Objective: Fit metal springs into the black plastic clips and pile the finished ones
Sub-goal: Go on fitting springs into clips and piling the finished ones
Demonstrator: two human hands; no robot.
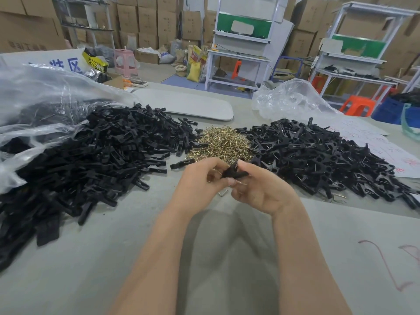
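Both hands meet over the middle of the grey table [341, 258]. My left hand [200, 185] and my right hand [261, 189] together pinch one black plastic clip [234, 172] between the fingertips. A thin metal spring shows under the clip by my fingers. A big heap of loose black clip halves [91, 160] covers the left of the table. Brass-coloured springs [221, 143] lie in a small heap at the centre back. Assembled clips [318, 158] are heaped on the right.
A clear plastic bag [34, 98] with more black parts lies at the far left; another crumpled bag [293, 98] sits behind the right heap. A grey board [195, 105] lies at the back. A few loose springs [336, 198] rest near the right heap.
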